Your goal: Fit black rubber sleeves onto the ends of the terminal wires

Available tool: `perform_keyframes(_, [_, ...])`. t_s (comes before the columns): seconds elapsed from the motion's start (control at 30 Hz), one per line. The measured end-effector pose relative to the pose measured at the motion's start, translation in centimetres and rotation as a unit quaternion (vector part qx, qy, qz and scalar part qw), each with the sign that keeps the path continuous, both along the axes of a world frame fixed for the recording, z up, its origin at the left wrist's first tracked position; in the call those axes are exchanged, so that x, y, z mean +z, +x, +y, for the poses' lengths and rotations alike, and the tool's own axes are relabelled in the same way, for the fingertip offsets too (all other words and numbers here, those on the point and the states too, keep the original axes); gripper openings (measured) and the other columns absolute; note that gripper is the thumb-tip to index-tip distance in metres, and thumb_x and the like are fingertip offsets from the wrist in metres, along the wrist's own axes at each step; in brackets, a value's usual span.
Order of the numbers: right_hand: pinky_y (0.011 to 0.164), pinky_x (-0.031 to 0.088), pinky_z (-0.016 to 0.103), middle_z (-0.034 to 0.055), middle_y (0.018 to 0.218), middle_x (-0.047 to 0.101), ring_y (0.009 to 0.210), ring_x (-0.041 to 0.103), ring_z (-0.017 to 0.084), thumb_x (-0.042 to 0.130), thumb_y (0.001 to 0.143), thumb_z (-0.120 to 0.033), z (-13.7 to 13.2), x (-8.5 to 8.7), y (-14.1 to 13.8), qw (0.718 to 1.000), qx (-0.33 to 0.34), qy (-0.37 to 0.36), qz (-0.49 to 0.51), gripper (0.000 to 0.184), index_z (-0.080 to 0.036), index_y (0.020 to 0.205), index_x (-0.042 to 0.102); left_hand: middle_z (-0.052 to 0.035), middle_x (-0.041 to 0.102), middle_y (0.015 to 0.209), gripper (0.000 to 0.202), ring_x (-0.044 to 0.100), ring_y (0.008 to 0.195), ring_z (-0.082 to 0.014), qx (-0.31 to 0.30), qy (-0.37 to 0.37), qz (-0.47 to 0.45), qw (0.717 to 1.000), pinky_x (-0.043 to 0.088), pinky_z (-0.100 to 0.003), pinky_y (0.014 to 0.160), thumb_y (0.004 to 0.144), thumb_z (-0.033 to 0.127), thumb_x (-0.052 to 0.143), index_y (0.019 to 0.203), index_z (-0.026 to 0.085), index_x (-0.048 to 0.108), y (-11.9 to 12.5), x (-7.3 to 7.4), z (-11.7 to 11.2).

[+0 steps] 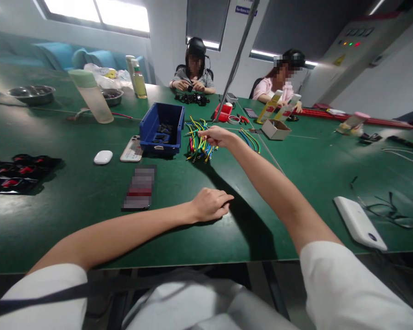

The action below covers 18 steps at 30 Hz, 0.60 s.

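Observation:
My right hand (217, 136) reaches far forward over the green table (89, 192) and its fingers pinch into a bundle of short coloured wires (197, 143), yellow, green, blue and red. The bundle lies just right of a blue plastic bin (162, 127) that holds small dark parts. My left hand (209, 205) rests on the table near me with its fingers curled loosely together; I cannot make out anything in it. A blurred flat card (140, 187) lies just left of it.
A phone (132, 149) and a white earbud case (103, 157) lie left of the bin. Black-and-red parts (15, 173) sit at far left, a frosted bottle (91, 96) behind. A white power bank (359, 223) and glasses (392, 213) lie right. Two people work across the table.

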State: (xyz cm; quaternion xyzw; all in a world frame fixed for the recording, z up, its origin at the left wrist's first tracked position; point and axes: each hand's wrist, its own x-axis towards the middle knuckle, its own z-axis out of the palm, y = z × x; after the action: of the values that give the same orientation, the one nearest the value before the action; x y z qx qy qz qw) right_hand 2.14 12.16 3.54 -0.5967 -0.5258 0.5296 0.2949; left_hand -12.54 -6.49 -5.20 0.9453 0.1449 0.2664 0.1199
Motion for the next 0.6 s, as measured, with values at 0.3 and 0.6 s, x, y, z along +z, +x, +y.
perform_keyframes(0.3, [0.038,0.028,0.017,-0.0018,0.054,0.052,0.042,0.035,0.004,0.070,0.083,-0.023,-1.9,2.4,1.5,1.000,-0.008,0.012,0.017,0.021,-0.014,0.067,0.060,-0.0067,0.073,0.097,0.032,0.069,0.083,-0.0183,0.005,-0.001,-0.003,1.000,0.053,-0.028,0.073,0.086,0.021,0.051,0.114,0.014,0.066,0.0,-0.3,0.1])
perform_keyframes(0.6, [0.046,0.043,0.016,-0.0024,0.061,0.058,0.049,0.050,0.006,0.070,0.082,-0.018,-6.4,2.8,3.0,0.993,0.037,0.088,0.076,0.017,-0.018,0.076,0.055,-0.0065,0.073,0.102,0.032,0.069,0.086,-0.0181,0.021,-0.032,-0.001,0.999,0.052,-0.027,0.075,0.089,0.022,0.050,0.115,0.014,0.067,-0.1,-0.3,0.3])
